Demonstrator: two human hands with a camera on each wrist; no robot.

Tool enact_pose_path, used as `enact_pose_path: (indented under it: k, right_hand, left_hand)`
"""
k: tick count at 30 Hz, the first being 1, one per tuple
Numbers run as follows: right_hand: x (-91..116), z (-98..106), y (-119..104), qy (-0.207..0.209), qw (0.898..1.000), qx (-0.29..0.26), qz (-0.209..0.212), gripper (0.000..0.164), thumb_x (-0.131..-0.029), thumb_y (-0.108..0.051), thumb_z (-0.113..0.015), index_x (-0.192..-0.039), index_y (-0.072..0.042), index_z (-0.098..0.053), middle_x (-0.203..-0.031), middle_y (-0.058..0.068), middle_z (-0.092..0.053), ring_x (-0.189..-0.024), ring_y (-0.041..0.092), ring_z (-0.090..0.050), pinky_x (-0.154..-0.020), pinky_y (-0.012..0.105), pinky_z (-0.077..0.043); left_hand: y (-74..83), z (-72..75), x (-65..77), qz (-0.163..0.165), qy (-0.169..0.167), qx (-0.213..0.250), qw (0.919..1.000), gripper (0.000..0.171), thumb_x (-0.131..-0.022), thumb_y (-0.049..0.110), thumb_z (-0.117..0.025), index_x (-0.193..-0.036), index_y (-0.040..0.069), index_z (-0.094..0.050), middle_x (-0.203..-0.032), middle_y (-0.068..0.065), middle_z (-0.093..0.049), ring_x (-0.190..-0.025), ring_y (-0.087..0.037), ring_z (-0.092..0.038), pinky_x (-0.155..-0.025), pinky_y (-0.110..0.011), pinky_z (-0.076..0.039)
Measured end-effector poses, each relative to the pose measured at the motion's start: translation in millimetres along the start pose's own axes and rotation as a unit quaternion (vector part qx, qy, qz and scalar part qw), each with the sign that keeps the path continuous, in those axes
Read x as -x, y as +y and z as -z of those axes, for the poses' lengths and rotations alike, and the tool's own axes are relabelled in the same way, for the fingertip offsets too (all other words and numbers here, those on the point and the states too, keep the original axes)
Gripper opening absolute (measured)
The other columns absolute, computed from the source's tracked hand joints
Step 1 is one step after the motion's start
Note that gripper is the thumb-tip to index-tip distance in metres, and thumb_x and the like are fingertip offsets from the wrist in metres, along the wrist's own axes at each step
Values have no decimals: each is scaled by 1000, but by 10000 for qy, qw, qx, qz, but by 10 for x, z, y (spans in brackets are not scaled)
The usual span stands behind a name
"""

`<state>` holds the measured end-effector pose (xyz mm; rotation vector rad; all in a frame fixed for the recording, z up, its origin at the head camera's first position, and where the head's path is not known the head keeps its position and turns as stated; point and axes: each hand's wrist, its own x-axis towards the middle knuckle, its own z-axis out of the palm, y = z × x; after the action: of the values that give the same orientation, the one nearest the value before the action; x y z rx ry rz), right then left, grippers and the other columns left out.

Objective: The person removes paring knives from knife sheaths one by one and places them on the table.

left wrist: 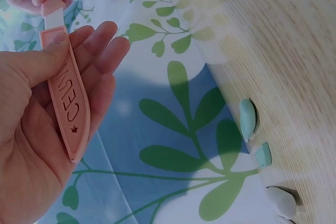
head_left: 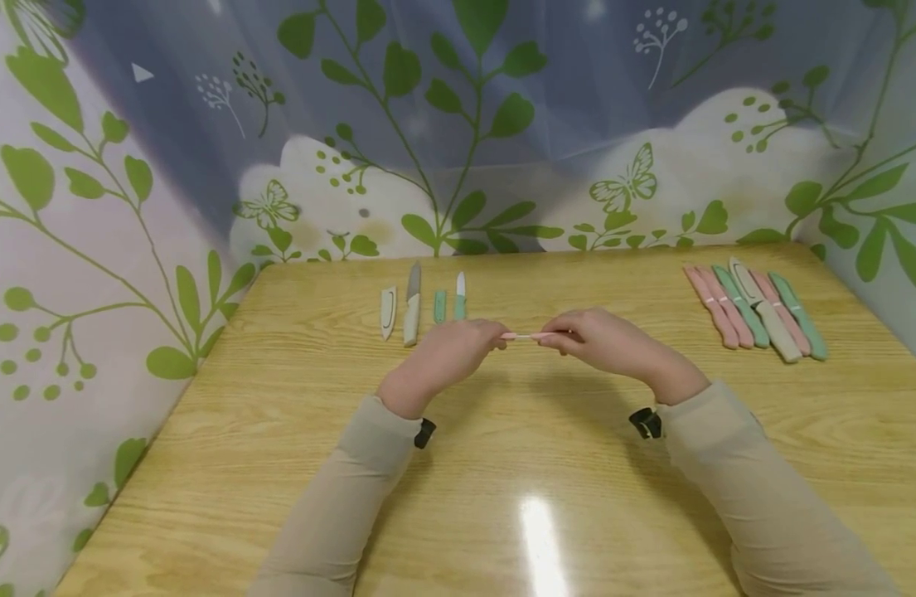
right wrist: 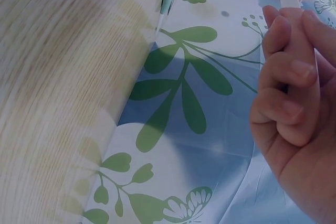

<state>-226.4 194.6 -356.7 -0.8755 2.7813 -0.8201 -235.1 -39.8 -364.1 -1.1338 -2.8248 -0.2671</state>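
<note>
Over the middle of the table, both hands hold one pink knife lengthwise between them. My left hand [head_left: 458,352] pinches its pink sheath [left wrist: 71,103], thumb on top and the sheath lying along the fingers; cut-out letters and a star show in it. With curled fingers my right hand [head_left: 603,344] grips the pink knife's handle [right wrist: 302,93]. A short stretch of white blade [left wrist: 53,18] shows between sheath and handle; the rest is hidden in the sheath. Just beyond my left hand lie a green knife [head_left: 461,297] with bare white blade and its green sheath [head_left: 439,305].
Left of those are a beige knife [head_left: 412,323] with a bare blade and a beige sheath [head_left: 388,313]. At the right, several sheathed knives lie side by side: pink ones [head_left: 711,307], green ones [head_left: 798,315] and a beige one [head_left: 778,332]. A patterned curtain [head_left: 487,199] hangs behind the wooden table [head_left: 502,456].
</note>
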Motion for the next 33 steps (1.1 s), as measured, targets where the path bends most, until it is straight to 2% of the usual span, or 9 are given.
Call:
enact_pose_path:
  k: [15,33]
  right_hand:
    - [17,31,-1,-136,9999,10,-83,31,-101,-30,-52,-110,-6,-69,-93,8,-69,-78,21,-62,-70,36,-49]
    - [16,56,1,-185,9996,-41,-201,29,-101,-29,-52,-108,-7,-69,-88,7,-68,-71,19,-58,-65,33,-46]
  left_hand:
    - [8,5,7,13,-151,-64,9999,26,-101,23,-52,-123,15,-64,-108,0,-73,-95,-14,-69,-74,-28,-55]
    - [-2,28,11,139,-285,-44,9995,28,-102,21,-50,-127,16,-62,-112,2,-72,-97,-13,-69,-64,-25,-53]
